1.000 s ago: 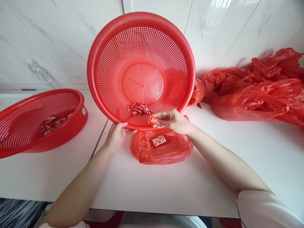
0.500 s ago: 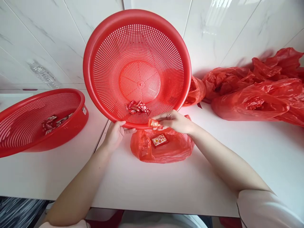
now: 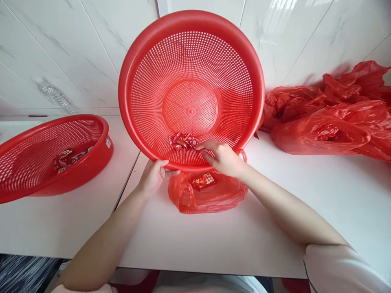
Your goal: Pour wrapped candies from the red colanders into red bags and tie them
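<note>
Red packet (image 3: 198, 180) now in bag (image 3: 222, 199), right hand (image 3: 221, 157) loose at sweets (image 3: 181, 141), basket rim (image 3: 125, 108) in left hand (image 3: 152, 176)

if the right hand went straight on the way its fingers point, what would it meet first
Most likely the small wrapped packets inside the tilted basket; the right hand points at them, perhaps already touching, though depth is unclear.
</note>
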Motion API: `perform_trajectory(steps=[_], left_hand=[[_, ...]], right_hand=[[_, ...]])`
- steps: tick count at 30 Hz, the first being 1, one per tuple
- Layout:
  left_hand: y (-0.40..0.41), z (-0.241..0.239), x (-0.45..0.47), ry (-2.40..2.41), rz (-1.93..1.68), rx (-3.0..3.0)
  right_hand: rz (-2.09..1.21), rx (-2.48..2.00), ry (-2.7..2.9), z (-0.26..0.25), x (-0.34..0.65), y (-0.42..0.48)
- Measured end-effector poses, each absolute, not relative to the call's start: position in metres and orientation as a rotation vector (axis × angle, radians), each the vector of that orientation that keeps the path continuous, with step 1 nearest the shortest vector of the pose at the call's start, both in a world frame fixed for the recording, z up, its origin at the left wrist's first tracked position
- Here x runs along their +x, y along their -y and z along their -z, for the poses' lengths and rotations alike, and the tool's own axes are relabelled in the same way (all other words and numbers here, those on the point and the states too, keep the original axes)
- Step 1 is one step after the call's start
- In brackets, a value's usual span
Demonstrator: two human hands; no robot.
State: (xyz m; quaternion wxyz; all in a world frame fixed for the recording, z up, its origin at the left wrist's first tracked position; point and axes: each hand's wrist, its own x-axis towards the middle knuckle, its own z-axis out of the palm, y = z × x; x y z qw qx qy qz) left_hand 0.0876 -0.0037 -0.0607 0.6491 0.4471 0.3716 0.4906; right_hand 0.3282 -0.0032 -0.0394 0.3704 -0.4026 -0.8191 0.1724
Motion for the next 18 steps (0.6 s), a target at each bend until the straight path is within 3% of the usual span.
perform_trajectory(steps=[4, 7, 10, 15, 18], left_hand=[[0.013, 0.062, 0.092, -0.855, -1.051, 1.036], [0.018, 0.060, 0.095, -0.874, -1.007, 1.041], [0.018, 0.058, 0.095, -0.907, -1.009, 1.045], [0.014, 0.057, 0.093, -0.901, -1.061, 1.019], [0.011, 0.059, 0.093, -0.899, -1.079, 0.994]], right_hand=[[-0.263, -1.318, 2.132, 0.055, 0.319, -0.001], [-0.389, -1.433, 2.114, 0.063, 0.316, -0.006], [-0.716, -1.269, 1.936, 0.066, 0.319, -0.014], [-1.544, -0.829, 1.417, 0.057, 0.329, -0.020], [-1.699, -0.810, 1.266, 0.050, 0.334, -0.017]])
